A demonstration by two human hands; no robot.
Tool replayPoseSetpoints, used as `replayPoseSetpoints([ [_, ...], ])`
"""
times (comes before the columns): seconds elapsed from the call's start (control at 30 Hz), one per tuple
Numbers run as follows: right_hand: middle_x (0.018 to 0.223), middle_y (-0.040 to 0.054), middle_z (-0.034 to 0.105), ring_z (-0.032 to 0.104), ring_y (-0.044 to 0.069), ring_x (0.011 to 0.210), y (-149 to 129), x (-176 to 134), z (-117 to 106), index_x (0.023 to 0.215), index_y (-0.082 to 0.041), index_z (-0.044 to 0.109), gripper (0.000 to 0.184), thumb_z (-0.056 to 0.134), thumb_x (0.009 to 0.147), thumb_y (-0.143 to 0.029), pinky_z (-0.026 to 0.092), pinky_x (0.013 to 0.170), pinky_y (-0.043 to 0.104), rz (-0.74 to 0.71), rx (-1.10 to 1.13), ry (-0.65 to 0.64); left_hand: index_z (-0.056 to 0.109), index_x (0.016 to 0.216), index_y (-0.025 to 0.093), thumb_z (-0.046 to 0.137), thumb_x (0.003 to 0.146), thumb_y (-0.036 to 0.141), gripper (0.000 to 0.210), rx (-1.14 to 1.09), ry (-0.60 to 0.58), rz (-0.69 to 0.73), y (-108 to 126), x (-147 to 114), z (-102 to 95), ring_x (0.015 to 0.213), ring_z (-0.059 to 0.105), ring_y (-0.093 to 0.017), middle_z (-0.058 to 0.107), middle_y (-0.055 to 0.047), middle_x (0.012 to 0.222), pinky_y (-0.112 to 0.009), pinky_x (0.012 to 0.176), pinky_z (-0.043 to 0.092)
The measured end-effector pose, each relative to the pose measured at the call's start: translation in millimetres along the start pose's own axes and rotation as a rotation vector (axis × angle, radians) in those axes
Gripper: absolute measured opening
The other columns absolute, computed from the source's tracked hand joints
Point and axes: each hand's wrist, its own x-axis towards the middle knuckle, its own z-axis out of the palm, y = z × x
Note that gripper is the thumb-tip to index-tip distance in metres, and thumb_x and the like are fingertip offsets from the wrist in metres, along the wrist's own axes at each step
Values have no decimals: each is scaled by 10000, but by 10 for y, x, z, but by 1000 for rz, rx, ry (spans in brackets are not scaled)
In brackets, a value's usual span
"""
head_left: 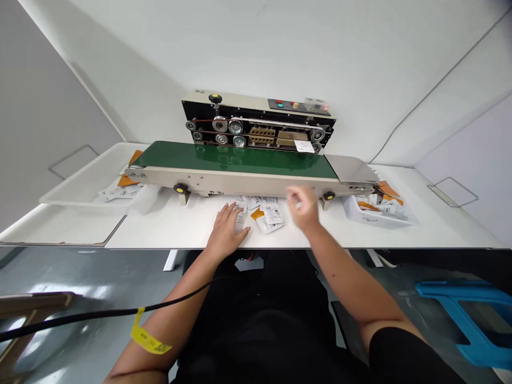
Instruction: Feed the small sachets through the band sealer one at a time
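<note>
My left hand lies palm down on the white table, fingers spread, over the left edge of a small pile of sachets. Several white-and-orange printed sachets lie between my hands, below the conveyor's front side. To their right, my right hand is raised by the conveyor's front edge, slightly blurred. Its fingers are loosely bent, with a gap between thumb and forefinger, and I see nothing held there. A white sachet sits at the right end of the band sealer, by its rollers, above the green belt.
A white bin of sachets stands at right, beneath the metal end plate. A larger white tray with sachets lies at left. Black knobs jut from the conveyor's front. A black cable crosses my left arm; a blue stool stands at right.
</note>
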Motion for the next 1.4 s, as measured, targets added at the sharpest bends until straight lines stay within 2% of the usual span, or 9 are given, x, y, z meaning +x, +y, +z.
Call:
replayPoseSetpoints([
  [0.13, 1550, 126, 594, 486, 352, 1461, -332, -569, 429, 1475, -234, 646, 500, 642, 998, -383, 407, 1216, 556, -81, -54, -517, 470, 1605, 189, 668, 981, 501, 726, 195, -97, -16, 123, 39, 100, 1638, 254, -431, 342, -184, 1744, -708, 1310, 186],
  [0.27, 1725, 88, 398, 278, 386, 1624, -330, -566, 556, 1546, -275, 596, 541, 595, 1040, -467, 225, 1300, 660, 45, -122, -684, 579, 1527, 208, 603, 1032, 400, 532, 237, 1, 115, 175, -36, 107, 1468, 542, -395, 602, -178, 1562, -707, 1285, 254],
  [0.53, 1723, 69, 403, 276, 372, 1634, -325, -550, 516, 1544, -288, 587, 508, 573, 1055, -424, 183, 1310, 672, 50, -117, -682, 658, 1455, 269, 614, 1017, 322, 443, -34, -66, 437, -84, -469, -28, 1338, 667, -317, 710, -103, 1440, -518, 1157, 541],
  [0.67, 1716, 77, 415, 249, 383, 1641, -336, -548, 514, 1516, -269, 612, 505, 587, 1049, -459, 172, 1311, 682, 53, -99, -680, 620, 1438, 285, 515, 1072, 357, 387, -322, -32, 90, -111, -556, -107, 1037, 798, -240, 807, -70, 1205, -392, 964, 641],
  [0.8, 1696, 73, 449, 223, 400, 1642, -335, -529, 505, 1506, -256, 623, 510, 586, 1049, -480, 158, 1308, 701, 79, -61, -645, 454, 1511, 197, 532, 1060, 558, 583, -675, 19, -241, 25, -304, -180, 586, 718, -202, 717, 21, 674, -324, 666, 621],
  [0.93, 1579, 72, 589, 301, 363, 1614, -310, -563, 461, 1519, -286, 604, 464, 557, 1066, -380, 160, 1309, 699, 106, 34, -557, 598, 1365, 181, 503, 1033, 684, 610, -852, -2, -203, 159, -4, -142, 581, 670, -182, 665, 16, 642, -290, 615, 560],
  [1.07, 1435, 90, 678, 481, 318, 1490, -251, -614, 430, 1509, -313, 613, 514, 681, 1001, -351, 300, 1297, 602, 106, 174, -470, 708, 1296, 199, 458, 1056, 674, 588, -750, 1, -169, 228, 27, -53, 521, 575, -159, 587, 31, 605, -284, 574, 488],
  [1.2, 1171, 91, 700, 682, 245, 1113, -186, -641, 451, 1229, -295, 788, 257, 695, 991, -320, 553, 1067, 459, 100, 294, -432, 709, 1327, 225, 506, 1062, 596, 498, -636, -75, -74, 229, -62, -46, 562, 603, -164, 642, 19, 684, -288, 605, 494],
  [1.4, 1019, 68, 672, 682, 211, 917, -163, -662, 461, 1004, -268, 827, 127, 711, 966, -300, 593, 883, 381, 174, 321, -366, 717, 1061, 207, 692, 951, 612, 421, -751, -22, -160, 153, -80, -56, 565, 644, -166, 662, 23, 617, -271, 601, 500],
])
